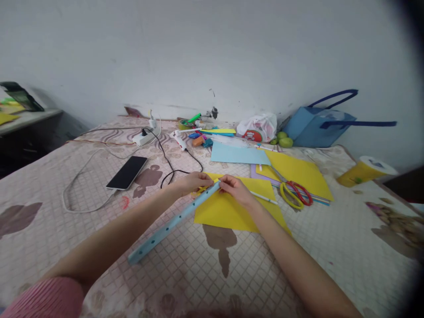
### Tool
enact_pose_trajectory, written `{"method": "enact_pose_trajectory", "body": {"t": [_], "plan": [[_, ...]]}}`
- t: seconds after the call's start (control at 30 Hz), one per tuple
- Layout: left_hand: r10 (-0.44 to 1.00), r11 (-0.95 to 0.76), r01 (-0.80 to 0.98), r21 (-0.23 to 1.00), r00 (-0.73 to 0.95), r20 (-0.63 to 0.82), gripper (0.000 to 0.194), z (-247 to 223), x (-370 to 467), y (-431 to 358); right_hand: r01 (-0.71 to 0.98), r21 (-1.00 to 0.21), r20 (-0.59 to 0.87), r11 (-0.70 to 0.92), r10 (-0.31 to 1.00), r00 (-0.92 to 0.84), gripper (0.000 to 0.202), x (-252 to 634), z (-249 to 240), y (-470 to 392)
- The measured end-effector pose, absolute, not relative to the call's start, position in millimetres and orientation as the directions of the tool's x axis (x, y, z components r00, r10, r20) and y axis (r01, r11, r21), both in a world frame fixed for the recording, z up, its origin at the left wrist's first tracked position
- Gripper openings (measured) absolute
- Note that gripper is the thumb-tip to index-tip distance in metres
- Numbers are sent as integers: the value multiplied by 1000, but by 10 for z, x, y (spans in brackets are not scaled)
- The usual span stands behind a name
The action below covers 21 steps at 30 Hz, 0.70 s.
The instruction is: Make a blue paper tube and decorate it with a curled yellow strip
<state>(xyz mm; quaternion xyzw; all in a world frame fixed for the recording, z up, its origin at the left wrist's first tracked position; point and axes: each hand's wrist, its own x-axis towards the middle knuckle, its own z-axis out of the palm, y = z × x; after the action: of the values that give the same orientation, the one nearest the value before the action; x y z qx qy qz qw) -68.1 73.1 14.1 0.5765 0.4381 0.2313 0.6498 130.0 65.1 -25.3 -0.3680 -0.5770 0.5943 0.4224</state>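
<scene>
A long light-blue strip with dark dots point(174, 224) slants from the lower left up to my two hands. My right hand point(236, 189) pinches its upper end between thumb and fingers. Just beside it, my left hand point(194, 183) is closed on a small yellow piece point(216, 181) at that same end; its outline is mostly hidden by the fingers. Under both hands lies a yellow sheet point(228, 214). A thin white stick point(264, 197) rests on the sheet, partly behind my right hand.
Scissors with red and yellow handles point(294, 194) lie right, near another yellow sheet point(298, 170). A light-blue sheet point(240, 153) and a white glue gun point(179, 140) are farther back. Left are a phone point(127, 172) and power strip point(145, 138). A blue bag point(318, 128) stands back right.
</scene>
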Motion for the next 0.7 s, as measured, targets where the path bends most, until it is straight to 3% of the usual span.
{"method": "enact_pose_trajectory", "body": {"t": [0.4, 0.7], "plan": [[788, 271, 179, 946, 523, -325, 28, 155, -760, 780, -101, -994, 5, -48, 885, -465, 25, 1213, -187, 709], [769, 230, 281, 932, 533, -351, 24, 159, -749, 772, -115, -990, -14, -77, 881, -474, 24, 1248, -197, 711]]}}
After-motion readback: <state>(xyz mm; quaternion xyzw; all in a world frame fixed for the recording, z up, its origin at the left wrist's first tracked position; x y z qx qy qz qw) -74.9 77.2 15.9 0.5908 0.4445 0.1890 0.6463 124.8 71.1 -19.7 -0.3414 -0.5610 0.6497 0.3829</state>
